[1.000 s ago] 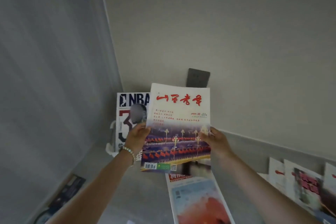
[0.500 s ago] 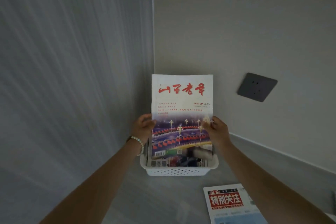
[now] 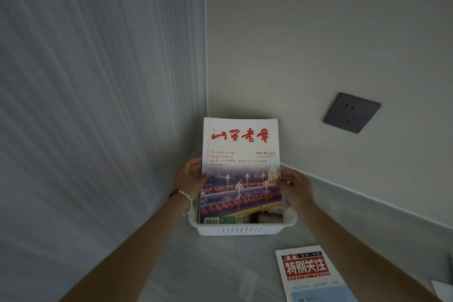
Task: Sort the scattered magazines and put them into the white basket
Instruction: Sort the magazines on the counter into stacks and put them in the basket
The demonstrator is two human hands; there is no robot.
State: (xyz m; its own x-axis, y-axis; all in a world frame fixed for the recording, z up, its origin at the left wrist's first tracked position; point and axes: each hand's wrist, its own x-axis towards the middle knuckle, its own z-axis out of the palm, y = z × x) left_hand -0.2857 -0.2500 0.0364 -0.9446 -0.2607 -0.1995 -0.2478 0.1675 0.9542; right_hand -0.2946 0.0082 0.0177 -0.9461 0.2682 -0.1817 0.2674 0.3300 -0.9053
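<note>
Having been lowered, the magazine (image 3: 241, 167) is stood in the basket (image 3: 245, 230) at the desk's far corner — its edges pinched by the left hand (image 3: 190, 176) and right hand (image 3: 295, 187) — so release seems due.

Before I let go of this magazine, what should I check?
1. The white magazine with red brush-script title is upright, lower edge inside the white perforated plastic basket: ok.
2. Its left edge is held by the left grip: ok.
3. Its right edge is held by the right grip: ok.
4. Lower edge seated on the basket's bottom: cannot tell.
5. The red-bannered magazine lies outside the basket: not ok.
</note>
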